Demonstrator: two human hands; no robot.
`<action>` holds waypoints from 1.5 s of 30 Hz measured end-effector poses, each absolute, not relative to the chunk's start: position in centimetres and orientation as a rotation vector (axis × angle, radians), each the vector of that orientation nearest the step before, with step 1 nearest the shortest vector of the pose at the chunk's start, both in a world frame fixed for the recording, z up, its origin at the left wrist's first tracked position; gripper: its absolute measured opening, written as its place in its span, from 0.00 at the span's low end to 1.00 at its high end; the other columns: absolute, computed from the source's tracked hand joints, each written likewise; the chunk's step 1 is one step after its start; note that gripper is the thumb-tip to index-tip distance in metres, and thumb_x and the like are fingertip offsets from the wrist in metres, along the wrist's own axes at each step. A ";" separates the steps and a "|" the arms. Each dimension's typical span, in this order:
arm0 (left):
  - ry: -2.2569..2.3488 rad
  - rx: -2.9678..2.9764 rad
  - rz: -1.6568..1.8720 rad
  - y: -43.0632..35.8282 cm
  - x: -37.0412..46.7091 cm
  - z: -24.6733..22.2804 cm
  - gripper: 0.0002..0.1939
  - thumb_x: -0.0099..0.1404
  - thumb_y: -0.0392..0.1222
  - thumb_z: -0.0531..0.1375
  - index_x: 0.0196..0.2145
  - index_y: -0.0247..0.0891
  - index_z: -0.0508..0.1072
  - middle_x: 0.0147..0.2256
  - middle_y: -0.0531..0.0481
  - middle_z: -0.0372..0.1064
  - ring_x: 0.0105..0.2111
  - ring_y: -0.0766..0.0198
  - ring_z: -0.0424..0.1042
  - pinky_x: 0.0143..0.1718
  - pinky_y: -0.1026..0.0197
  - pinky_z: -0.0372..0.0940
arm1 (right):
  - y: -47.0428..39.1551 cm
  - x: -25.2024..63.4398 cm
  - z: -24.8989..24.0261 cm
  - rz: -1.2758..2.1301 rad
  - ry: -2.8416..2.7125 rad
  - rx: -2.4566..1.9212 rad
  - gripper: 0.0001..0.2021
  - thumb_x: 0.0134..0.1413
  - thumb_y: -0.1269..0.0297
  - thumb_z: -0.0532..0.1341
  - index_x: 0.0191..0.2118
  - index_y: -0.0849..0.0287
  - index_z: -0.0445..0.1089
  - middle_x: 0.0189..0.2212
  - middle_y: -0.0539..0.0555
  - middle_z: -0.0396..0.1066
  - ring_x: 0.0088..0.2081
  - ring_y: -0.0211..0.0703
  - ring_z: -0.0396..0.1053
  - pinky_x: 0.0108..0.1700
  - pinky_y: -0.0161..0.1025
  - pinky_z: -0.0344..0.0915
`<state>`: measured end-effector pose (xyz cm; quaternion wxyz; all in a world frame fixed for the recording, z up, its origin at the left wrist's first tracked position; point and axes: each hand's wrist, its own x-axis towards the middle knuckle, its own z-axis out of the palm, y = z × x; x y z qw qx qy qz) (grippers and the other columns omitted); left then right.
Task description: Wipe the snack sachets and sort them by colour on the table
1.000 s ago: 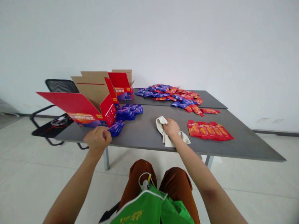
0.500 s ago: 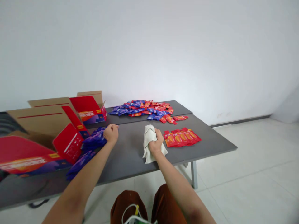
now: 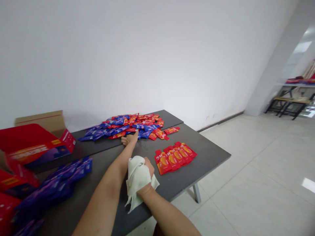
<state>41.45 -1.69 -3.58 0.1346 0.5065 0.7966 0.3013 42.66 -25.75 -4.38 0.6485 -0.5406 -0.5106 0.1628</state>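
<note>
Pale wall [image 3: 157,59], meeting a light tiled floor [image 3: 256,186] along a dark skirting [image 3: 231,117]; at far right, dark-legged stools [image 3: 298,101] stand near a distant table [image 3: 299,85].

Beyond the right grip [image 3: 149,166], a plain pale wall [image 3: 152,59] rises behind the dark grey desk [image 3: 206,154]. A dark skirting strip [image 3: 231,118] runs along its foot. Right of the grip spreads a glossy tiled floor [image 3: 243,183], crossed by joint lines. Far right and beyond, low black-legged benches [image 3: 283,99] stand near a light-topped table [image 3: 299,85].
</note>
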 end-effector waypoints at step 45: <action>2.056 2.330 -0.214 -39.8 26.9 -2.0 0.29 0.65 0.26 0.43 0.61 0.38 0.62 0.61 0.38 0.57 0.57 0.45 0.62 0.44 0.48 0.68 | -28.5 40.6 -2.1 -0.030 -2.081 -2.056 0.17 0.62 0.60 0.50 0.52 0.47 0.70 0.44 0.58 0.66 0.42 0.47 0.69 0.40 0.39 0.65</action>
